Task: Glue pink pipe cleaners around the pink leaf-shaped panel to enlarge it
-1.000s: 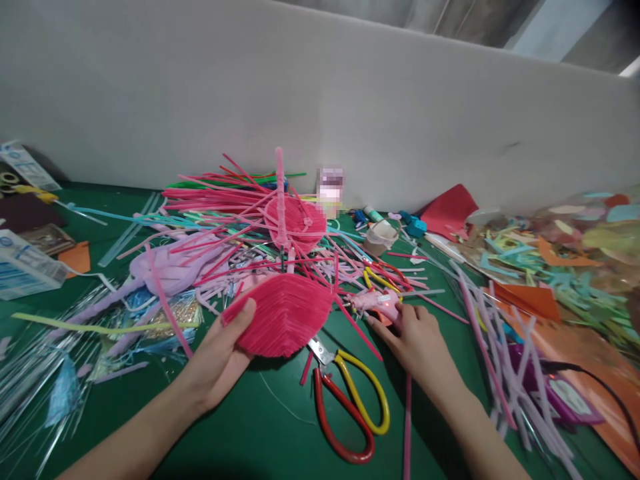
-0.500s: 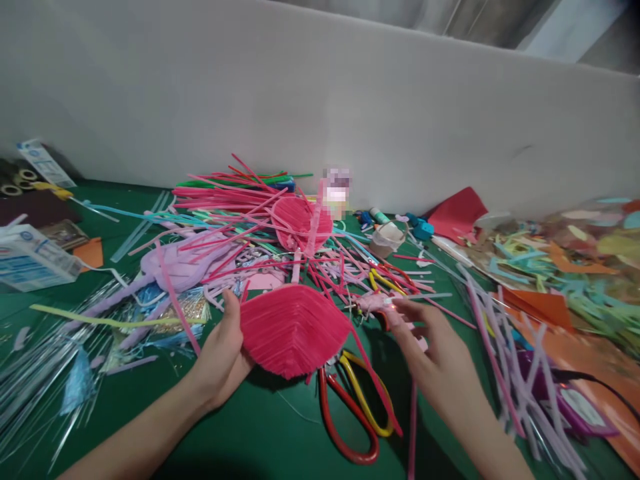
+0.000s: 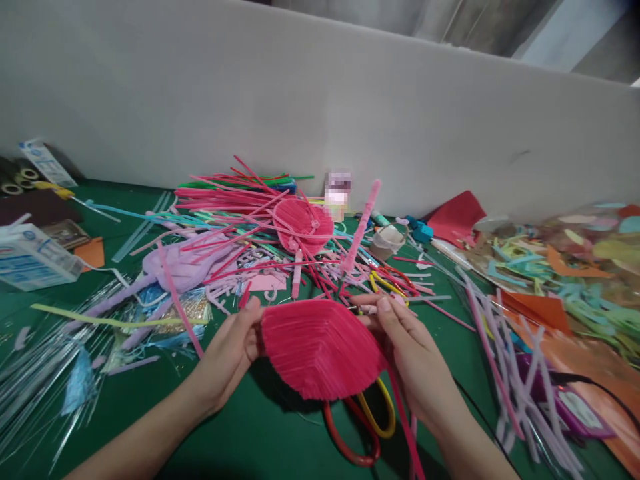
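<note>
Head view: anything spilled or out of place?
Yes: silver strands lie splayed at far left, looking spilled. Pink stems tangle farther back. No damage visible on the held red piece.

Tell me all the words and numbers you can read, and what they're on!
None can be read.
White-and-blue box, left: print too blurred.
Smaller-looking white-and-blue box behind it: print too small.
White-labelled purple device, right: label too blurred.
Pixelated thing by the wall: nothing readable.
</note>
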